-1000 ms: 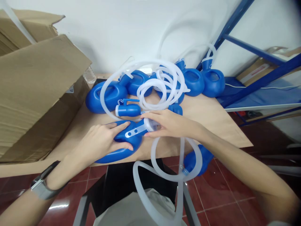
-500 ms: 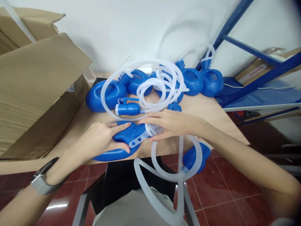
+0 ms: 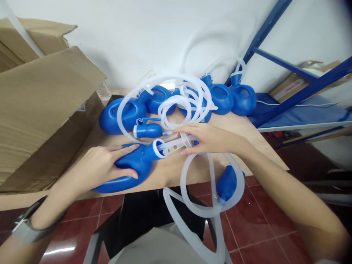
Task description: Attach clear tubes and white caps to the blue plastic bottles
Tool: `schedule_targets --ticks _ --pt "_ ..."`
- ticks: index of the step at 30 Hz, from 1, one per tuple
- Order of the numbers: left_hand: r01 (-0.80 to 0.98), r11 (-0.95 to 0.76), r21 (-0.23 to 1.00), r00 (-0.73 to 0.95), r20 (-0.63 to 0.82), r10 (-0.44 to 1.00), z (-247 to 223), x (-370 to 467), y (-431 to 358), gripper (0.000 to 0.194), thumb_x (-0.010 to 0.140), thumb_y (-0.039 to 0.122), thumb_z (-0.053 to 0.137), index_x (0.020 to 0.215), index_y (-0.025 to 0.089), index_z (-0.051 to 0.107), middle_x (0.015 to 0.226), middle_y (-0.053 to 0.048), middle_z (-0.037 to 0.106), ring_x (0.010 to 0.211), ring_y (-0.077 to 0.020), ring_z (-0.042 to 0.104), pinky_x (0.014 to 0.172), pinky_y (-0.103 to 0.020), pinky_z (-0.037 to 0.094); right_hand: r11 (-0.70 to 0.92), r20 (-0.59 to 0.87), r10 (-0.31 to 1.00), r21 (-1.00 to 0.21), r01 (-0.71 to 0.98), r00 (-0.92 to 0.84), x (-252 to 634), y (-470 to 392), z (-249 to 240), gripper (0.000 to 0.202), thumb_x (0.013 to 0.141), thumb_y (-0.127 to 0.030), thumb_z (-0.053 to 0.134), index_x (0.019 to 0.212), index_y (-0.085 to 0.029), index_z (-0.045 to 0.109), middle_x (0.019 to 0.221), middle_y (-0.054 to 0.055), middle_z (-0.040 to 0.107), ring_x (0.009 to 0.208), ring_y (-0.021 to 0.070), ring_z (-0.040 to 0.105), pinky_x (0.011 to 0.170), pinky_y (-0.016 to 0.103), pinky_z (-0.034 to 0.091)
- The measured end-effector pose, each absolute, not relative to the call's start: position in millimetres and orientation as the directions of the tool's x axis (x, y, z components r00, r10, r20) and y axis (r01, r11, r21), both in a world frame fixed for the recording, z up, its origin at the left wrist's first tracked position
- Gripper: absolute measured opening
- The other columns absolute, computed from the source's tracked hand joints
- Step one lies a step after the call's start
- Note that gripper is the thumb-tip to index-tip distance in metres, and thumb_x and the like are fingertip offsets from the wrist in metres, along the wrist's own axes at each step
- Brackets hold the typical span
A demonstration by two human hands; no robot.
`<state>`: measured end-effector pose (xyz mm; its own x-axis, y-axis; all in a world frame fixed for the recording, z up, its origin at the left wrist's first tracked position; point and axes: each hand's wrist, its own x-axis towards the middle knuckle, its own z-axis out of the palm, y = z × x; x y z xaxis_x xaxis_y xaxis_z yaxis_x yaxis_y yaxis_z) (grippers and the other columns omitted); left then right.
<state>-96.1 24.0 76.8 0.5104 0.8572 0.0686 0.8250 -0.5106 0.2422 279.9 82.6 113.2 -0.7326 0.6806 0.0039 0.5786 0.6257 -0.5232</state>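
My left hand (image 3: pixel 107 165) grips a blue plastic urinal bottle (image 3: pixel 137 165) lying on its side near the table's front edge, its white-rimmed mouth pointing right. My right hand (image 3: pixel 199 137) is closed on a translucent cap (image 3: pixel 184 139) with a holed strap. The cap is apart from the bottle's neck, and a clear tube end reaches from it into the mouth. Some of the cap is hidden by my right fingers. Pale hose (image 3: pixel 184 179) loops down off the table's edge beside a blue piece (image 3: pixel 227 183). Just behind the bottle lies a small blue funnel-like piece (image 3: pixel 148 130) joined to a hose.
More blue bottles (image 3: pixel 243 99) line the wall, with coiled white hose (image 3: pixel 189 97) in front of them. A large cardboard box (image 3: pixel 46 95) stands on the left of the wooden table (image 3: pixel 258 146). Blue metal shelving (image 3: pixel 302 113) is at the right, and a chair is below.
The cap has come off the bottle's neck. My left hand and the bottle have shifted left, and my right hand with the cap has moved slightly right and away.
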Motion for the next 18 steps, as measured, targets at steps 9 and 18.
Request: schedule_targets --ticks 9,18 --pt "0.905 -0.421 -0.051 0.424 0.048 0.905 87 -128 20 0.070 0.098 0.077 0.062 0.157 0.040 0.061 0.137 -0.003 0.081 0.107 -0.0378 0.082 0.079 -0.036 0.058 0.578 0.155 0.755 -0.618 0.534 -0.638 271 94 121 0.061 0.089 -0.047 0.086 0.144 -0.027 0.071 0.137 0.009 0.077 0.119 0.0305 0.073 0.088 0.039 0.062" --pt "0.944 -0.330 0.014 0.326 0.124 0.937 89 -148 35 0.060 0.097 0.064 0.068 0.149 0.035 0.066 0.133 -0.006 0.074 0.109 -0.0344 0.073 0.095 -0.042 0.055 0.494 0.125 0.815 -0.661 0.565 -0.566 269 77 125 0.061 0.081 -0.050 0.093 0.128 -0.025 0.064 0.127 0.006 0.073 0.097 0.0239 0.070 0.081 0.037 0.057"
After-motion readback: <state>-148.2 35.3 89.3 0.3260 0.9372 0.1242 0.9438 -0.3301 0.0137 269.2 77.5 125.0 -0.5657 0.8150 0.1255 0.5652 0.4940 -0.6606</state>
